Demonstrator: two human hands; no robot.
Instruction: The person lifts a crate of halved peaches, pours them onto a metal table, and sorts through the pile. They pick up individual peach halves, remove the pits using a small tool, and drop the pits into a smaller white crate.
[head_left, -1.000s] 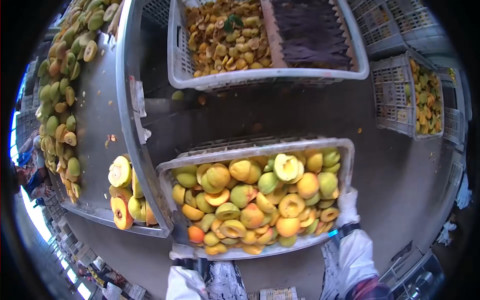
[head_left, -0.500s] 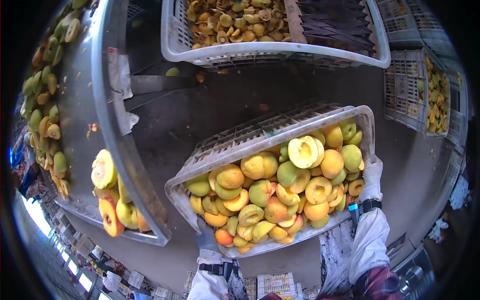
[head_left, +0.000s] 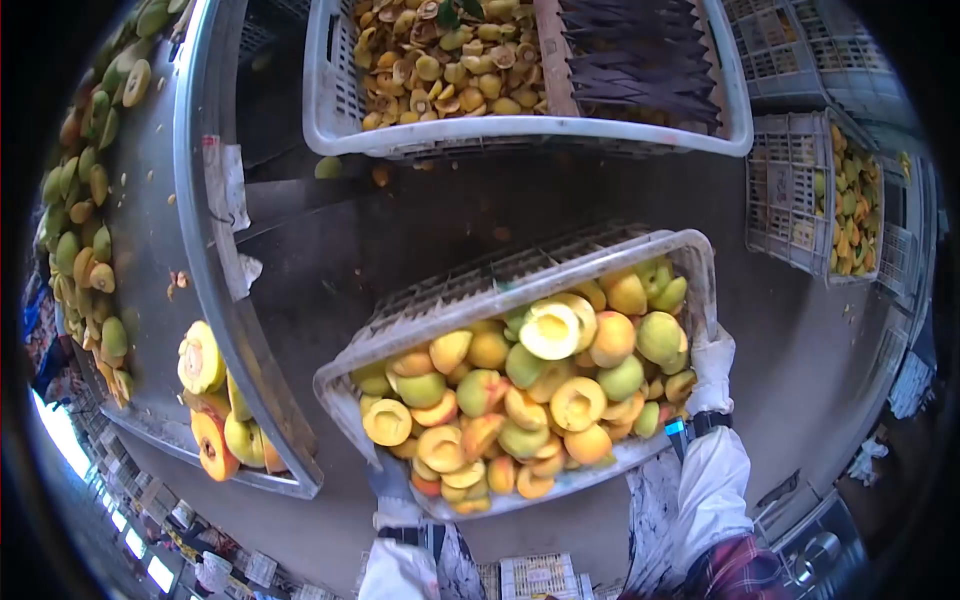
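A pale plastic crate (head_left: 340, 372) full of halved yellow peaches (head_left: 522, 440) is held tilted in front of me, its open side facing me. Several of the halves show a hollow where the stone was. My left hand (head_left: 393, 492), in a grey glove, grips the crate's lower left end, its fingertips partly hidden. At the right end, my right hand (head_left: 712, 368) in a whitish glove is closed on the crate's side. The crate's underside and what it rests on, if anything, cannot be seen.
A metal table (head_left: 150, 260) with peach halves (head_left: 85, 255) along it stands to the left. Ahead is a white crate (head_left: 440, 132) with peach pieces and a dark ridged part (head_left: 640, 65). Stacked crates (head_left: 790, 185) stand at right; a few scraps lie on the floor (head_left: 480, 210).
The crate and both hands have shifted a little left in view. Some peach halves have tumbled toward the crate's lower side. The surroundings have slid slightly with the head's movement.
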